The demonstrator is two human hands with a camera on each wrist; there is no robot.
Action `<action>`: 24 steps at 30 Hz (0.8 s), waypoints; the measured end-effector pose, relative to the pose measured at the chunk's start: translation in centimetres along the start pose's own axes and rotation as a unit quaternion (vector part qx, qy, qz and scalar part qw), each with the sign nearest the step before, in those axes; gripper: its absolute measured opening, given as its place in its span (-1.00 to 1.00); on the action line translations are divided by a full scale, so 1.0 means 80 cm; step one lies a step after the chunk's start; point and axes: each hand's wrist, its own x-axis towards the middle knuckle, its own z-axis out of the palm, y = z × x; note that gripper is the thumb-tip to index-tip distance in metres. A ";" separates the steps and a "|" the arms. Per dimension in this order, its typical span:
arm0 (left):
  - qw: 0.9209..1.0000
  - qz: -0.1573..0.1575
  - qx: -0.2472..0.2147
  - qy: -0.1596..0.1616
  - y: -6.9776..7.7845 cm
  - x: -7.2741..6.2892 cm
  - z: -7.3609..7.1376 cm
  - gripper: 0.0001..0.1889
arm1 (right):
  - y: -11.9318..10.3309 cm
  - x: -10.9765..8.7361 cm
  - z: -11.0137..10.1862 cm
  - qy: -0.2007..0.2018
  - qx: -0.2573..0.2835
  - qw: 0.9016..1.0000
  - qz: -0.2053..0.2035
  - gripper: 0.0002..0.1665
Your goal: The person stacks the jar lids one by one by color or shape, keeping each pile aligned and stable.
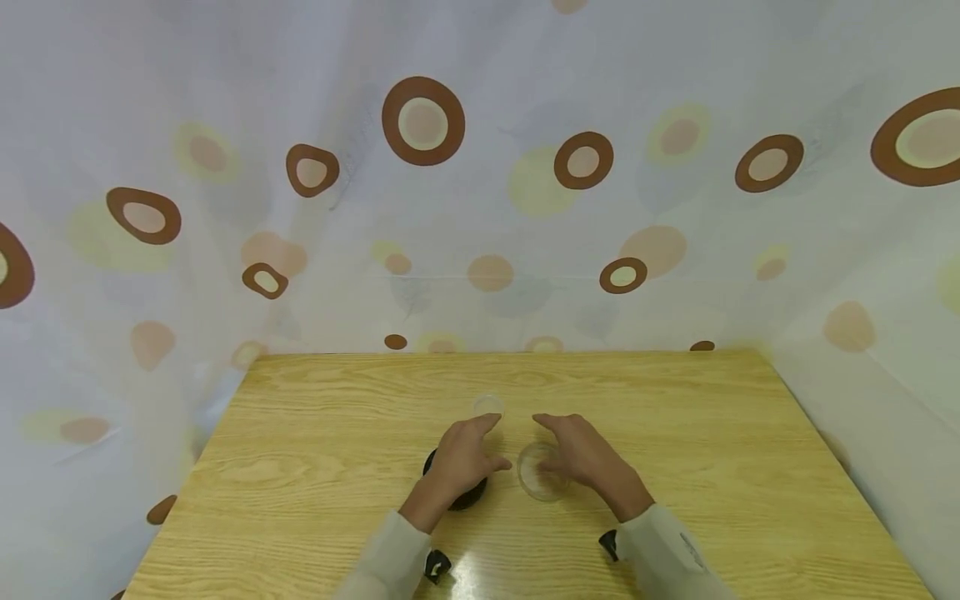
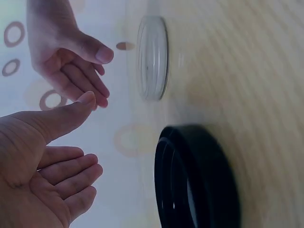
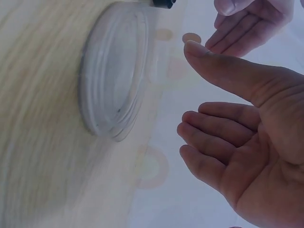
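My left hand (image 1: 459, 457) hovers over a black round ring-shaped piece (image 1: 471, 497), fingers extended and thumb apart, with nothing held. In the left wrist view, the black piece (image 2: 202, 166) lies on the table below the palm, hollow with a raised wall. Over a clear round shallow dish (image 1: 531, 483) hangs my right hand (image 1: 588, 457), holding nothing, its fingers relaxed. The right wrist view shows the dish (image 3: 114, 71) with its ridged transparent wall, apart from the fingers. Just beyond the left fingertips sits a smaller clear round piece (image 1: 489, 404). The palms face each other.
A wood-grain table (image 1: 337, 417) carries the round pieces. White curtain-like sheeting (image 1: 480, 208) with brown and pastel circles stands along its back and both sides. Dark straps (image 1: 437, 566) show near the cuffs.
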 end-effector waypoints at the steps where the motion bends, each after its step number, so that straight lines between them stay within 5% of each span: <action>1: 1.000 -0.002 -0.002 0.003 -0.002 0.001 -0.002 -0.29 | -0.001 0.003 0.000 0.003 0.005 1.000 0.000 -0.22; 7: 1.000 -0.003 -0.011 0.005 -0.015 0.009 -0.010 -0.28 | -0.007 0.019 0.004 0.004 0.033 0.999 -0.006 -0.22; 24: 1.000 -0.004 0.017 0.011 -0.043 0.035 -0.017 -0.39 | -0.022 0.074 0.013 -0.006 -0.021 1.000 0.002 -0.19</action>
